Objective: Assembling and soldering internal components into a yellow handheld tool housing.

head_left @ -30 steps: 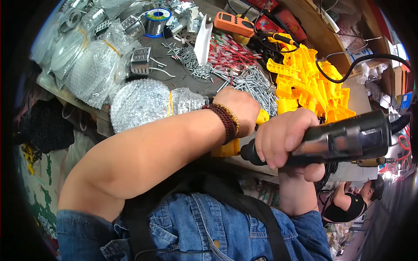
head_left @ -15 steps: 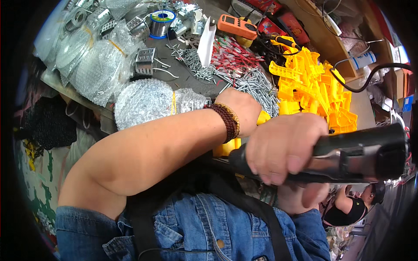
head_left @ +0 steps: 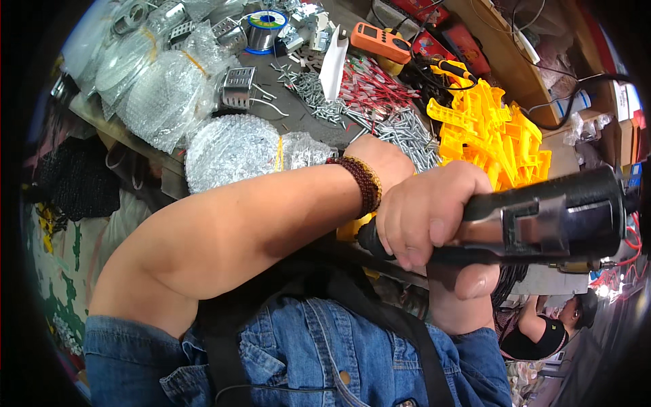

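My right hand (head_left: 430, 214) is wrapped round a black power screwdriver (head_left: 542, 220). The tool lies across the front of me, its thick end to the right and its narrow end near my left wrist. My left hand (head_left: 383, 161), with a beaded bracelet at the wrist, is bent over at the bench's front edge. Its fingers are mostly hidden behind my right hand. A yellow plastic part (head_left: 349, 229) shows under the left wrist, and the left hand appears closed on it. Where the screwdriver's tip meets anything is hidden.
Yellow plastic parts (head_left: 485, 129) are heaped to the right, beside loose screws (head_left: 407, 139) and red-wired pieces (head_left: 369, 88). Bubble-wrapped discs (head_left: 234, 152) lie at left. Behind stand a solder spool (head_left: 264, 30) and an orange meter (head_left: 381, 42). A co-worker (head_left: 542, 329) is at lower right.
The screwdriver and my right hand have shifted slightly up and to the left, closer to my left hand. The bench scene has slid a little to the right in view.
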The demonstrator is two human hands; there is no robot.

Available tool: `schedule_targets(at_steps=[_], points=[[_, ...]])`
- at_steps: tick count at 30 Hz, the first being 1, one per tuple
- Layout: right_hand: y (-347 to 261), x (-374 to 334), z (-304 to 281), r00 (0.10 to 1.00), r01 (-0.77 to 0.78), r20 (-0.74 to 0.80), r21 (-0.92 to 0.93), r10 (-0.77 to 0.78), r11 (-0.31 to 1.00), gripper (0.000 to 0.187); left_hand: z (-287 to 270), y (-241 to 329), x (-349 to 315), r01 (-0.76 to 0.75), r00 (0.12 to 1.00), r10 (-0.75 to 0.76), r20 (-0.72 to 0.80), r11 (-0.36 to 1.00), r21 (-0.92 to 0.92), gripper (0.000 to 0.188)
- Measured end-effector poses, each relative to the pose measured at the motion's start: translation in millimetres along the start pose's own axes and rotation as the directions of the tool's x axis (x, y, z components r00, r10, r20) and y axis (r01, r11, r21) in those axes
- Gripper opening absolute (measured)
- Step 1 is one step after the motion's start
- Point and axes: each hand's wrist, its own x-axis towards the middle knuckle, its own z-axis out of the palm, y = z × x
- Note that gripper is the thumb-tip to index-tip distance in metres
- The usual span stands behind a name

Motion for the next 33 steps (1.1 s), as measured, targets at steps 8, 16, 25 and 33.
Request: schedule_targets(at_steps=[8,16,25,33], points=[[-5.7,7.5,-1.8,0.996,-0.034,-0.090,-0.054,0.029,0.998,0.055,6.7,-2.3,5.3,-0.102,0.995,0.102,0.017,0.995,-0.020,0.031],[-60.2,-7.5,0.2,0.977,0.127,0.174,-0.004,-0.125,0.992,0.049,-5.7,17.8,-37.4,-0.110,0.980,0.112,-0.166,0.994,0.019,0.037],[-71.2,-182.4,-23.3,0.640,0.134,-0.768,0.123,0.008,0.983,0.055,-26.5,-44.6,-80.5,-0.196,0.976,0.195,-0.100,0.980,-0.008,0.080],[-7.6,-188.0,-31.1,0.337,0.600,-0.942,0.222,0.009,0.769,0.046,-19.4,-46.8,-71.0,-0.153,0.976,0.134,-0.170,0.982,-0.110,0.068]])
